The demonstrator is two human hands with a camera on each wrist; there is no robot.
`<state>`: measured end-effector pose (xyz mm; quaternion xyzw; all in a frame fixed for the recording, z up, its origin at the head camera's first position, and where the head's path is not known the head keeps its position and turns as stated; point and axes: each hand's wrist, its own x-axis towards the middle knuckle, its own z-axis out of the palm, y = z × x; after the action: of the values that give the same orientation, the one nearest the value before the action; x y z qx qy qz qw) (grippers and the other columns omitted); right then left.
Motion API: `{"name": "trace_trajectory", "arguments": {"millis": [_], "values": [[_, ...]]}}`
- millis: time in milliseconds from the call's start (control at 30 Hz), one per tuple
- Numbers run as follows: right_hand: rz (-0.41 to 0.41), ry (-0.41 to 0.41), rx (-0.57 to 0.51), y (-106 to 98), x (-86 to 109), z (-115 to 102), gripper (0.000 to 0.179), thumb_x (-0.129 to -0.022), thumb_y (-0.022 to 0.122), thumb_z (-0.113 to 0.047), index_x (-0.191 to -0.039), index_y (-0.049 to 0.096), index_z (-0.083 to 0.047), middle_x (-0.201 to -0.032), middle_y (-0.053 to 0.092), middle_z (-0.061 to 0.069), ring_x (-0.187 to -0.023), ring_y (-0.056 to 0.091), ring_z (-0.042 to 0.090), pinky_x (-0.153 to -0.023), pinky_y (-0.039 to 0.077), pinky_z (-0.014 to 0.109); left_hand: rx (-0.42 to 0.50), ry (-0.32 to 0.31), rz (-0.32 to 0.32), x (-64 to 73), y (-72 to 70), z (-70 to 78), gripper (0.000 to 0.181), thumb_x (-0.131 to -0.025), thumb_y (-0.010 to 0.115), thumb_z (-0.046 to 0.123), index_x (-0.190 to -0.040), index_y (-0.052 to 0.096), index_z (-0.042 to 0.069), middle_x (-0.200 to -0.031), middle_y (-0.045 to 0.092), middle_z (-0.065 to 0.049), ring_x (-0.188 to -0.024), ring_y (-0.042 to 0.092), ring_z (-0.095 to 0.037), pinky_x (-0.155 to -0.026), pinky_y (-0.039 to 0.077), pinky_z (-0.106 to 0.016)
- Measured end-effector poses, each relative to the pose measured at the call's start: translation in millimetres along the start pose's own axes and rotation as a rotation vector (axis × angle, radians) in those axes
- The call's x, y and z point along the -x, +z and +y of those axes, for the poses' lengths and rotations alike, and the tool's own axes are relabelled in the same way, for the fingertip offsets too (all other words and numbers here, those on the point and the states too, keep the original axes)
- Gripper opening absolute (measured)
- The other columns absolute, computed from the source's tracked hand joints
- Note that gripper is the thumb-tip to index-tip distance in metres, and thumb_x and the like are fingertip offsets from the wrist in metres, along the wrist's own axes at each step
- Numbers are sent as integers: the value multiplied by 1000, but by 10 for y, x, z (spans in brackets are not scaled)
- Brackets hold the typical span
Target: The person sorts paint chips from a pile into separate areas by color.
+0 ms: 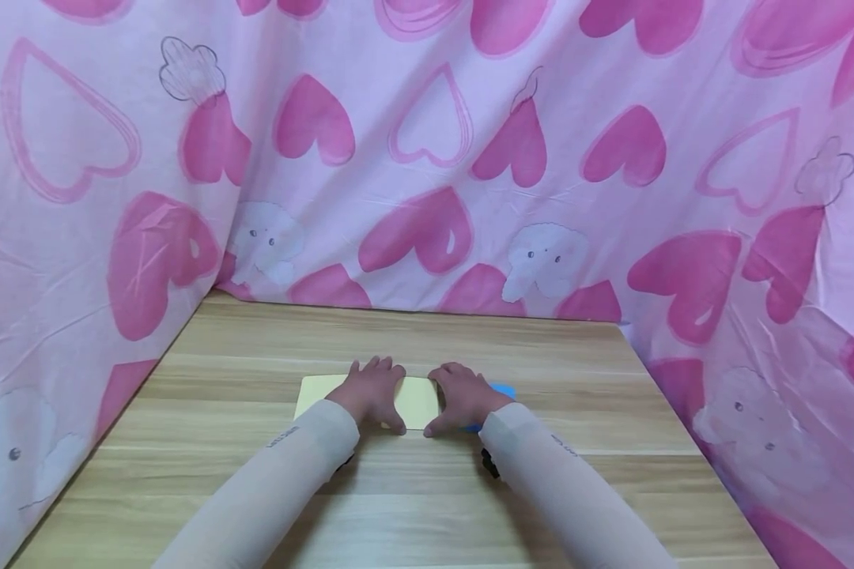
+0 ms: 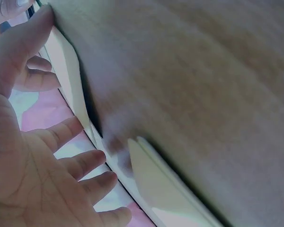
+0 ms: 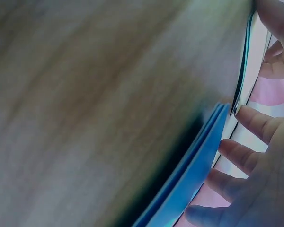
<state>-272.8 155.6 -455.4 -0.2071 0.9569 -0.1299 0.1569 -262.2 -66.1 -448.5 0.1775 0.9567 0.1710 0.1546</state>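
Observation:
A pale yellow card [image 1: 417, 405] lies flat on the table between my two hands. My left hand [image 1: 377, 391] grips its left end, thumb at the near edge and index finger at the far edge. My right hand [image 1: 465, 395] grips the right end in the same way, with the thumbs close together. A slight bow shows in the card in the left wrist view. Under my left hand sits a second pale yellow piece [image 2: 165, 189], layered and with a raised corner. Beneath my right hand is a blue piece [image 3: 194, 175] with two layers, partly hidden by the hand in the head view.
The wood-grain table [image 1: 413, 506] reaches back to a pink curtain [image 1: 427, 158] printed with hearts, which hangs along the back and both sides. Long pale sleeves [image 1: 256, 498] cover both forearms.

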Motion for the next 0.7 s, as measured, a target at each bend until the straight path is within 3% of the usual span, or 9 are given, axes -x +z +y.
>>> {"name": "trace_trajectory", "arguments": {"millis": [267,700], "values": [[-11,8,23,-72,-30,-92,106,-70,91,-62,-155,49,-17,-160,46,8,-149,42,31,-122,27,70,-16,-5,8,49,-74,-45,104,-70,95,46,-156,48,12,-170,34,-19,-160,22,-44,-127,12,-70],[-18,-53,31,-67,-231,-496,108,-71,93,-61,-157,46,-18,-163,43,5,-154,35,30,-125,22,70,14,-75,29,290,-218,-404,105,-70,96,45,-157,47,11,-170,32,-21,-160,20,-46,-126,9,-72]]}}
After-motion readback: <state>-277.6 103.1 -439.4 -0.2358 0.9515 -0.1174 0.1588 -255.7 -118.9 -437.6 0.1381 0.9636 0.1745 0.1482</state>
